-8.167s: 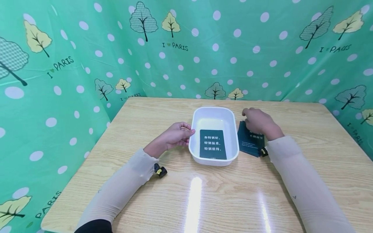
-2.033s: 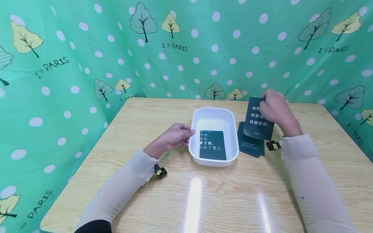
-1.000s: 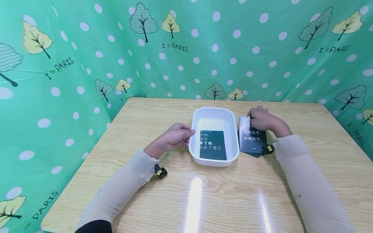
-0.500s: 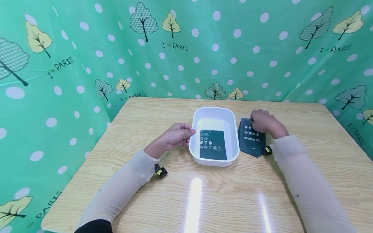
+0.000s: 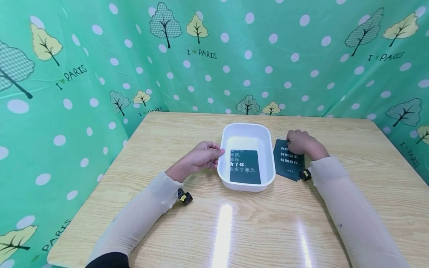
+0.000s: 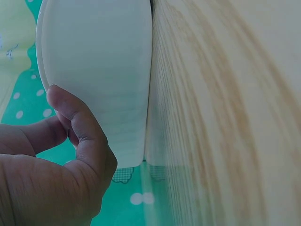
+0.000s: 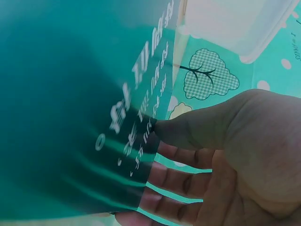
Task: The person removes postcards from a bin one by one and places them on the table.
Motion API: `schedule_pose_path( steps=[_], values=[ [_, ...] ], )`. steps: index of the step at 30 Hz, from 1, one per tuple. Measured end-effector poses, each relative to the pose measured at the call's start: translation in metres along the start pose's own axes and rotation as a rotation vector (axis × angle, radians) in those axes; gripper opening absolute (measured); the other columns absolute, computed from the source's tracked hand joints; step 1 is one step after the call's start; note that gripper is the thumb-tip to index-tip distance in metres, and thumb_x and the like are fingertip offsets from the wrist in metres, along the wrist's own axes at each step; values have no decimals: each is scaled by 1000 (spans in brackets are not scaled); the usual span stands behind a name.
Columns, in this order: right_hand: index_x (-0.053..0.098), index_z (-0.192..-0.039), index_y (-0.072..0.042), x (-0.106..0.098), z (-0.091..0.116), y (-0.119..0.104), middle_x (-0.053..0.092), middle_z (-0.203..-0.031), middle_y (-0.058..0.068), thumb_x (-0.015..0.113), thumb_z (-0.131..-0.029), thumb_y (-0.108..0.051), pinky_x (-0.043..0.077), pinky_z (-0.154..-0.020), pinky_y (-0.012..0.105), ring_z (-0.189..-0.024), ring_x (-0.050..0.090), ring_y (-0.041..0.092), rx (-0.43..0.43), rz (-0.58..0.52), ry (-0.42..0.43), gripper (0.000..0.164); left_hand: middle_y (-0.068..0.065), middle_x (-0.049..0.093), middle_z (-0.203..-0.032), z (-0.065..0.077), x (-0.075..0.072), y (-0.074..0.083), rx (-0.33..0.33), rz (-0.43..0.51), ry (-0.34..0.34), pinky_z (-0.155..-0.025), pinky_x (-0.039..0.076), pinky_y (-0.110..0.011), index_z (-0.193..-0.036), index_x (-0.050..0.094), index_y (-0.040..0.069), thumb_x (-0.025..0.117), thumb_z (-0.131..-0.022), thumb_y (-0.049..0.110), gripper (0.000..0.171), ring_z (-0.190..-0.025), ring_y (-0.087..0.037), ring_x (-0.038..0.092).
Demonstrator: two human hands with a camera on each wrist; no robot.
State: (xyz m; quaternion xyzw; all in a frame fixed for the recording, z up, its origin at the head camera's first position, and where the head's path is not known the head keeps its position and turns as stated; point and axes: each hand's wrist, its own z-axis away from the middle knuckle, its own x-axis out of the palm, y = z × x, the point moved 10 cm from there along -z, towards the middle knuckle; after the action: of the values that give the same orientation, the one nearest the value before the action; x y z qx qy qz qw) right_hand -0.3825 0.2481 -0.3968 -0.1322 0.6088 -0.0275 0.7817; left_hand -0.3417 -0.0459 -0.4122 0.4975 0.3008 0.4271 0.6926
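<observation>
My left hand [image 5: 202, 155] pinches the left rim of a white plastic tub [image 5: 242, 141], thumb over the edge. In the left wrist view, the fingers of the left hand [image 6: 89, 146] lie against the outer wall of the tub [image 6: 101, 56]. A dark green card [image 5: 244, 175] with white Chinese writing lies flat in the near part of the tub. Right of the tub, my right hand [image 5: 304, 144] holds the far edge of another green printed card [image 5: 289, 163] over a small stack of similar cards, mostly covered. The right wrist view shows the thumb on this card [image 7: 75, 117].
The tub and cards are on a light wooden table [image 5: 174, 230] with bright reflections near the front. A green dotted curtain [image 5: 214, 89] with tree prints hangs behind and to the left. Small black wrist cameras [image 5: 185, 197] sit under both sleeves.
The card once on top in the tub has gone to the right in my right hand, then down onto the stack, baring a different card in the tub. My left hand stays put.
</observation>
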Motion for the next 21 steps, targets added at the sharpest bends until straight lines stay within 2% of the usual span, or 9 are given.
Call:
schedule_pose_path(
  steps=[10, 21],
  values=[
    [55, -120, 11, -1, 3, -3, 58, -109, 27, 46, -95, -4, 47, -85, 58, -97, 54, 39, -12, 24, 0, 31, -19, 60, -101, -1, 0, -1, 3, 3, -10, -63, 53, -30, -115, 49, -2, 59, -98, 12, 24, -72, -19, 59],
    [56, -121, 10, -6, 6, -9, 59, -110, 27, 49, -96, -8, 48, -83, 56, -94, 56, 37, -29, 53, -3, 32, -19, 58, -102, -1, 0, 0, 3, 16, -12, -61, 53, -28, -114, 49, -1, 59, -98, 12, 23, -71, -19, 58]
  ],
)
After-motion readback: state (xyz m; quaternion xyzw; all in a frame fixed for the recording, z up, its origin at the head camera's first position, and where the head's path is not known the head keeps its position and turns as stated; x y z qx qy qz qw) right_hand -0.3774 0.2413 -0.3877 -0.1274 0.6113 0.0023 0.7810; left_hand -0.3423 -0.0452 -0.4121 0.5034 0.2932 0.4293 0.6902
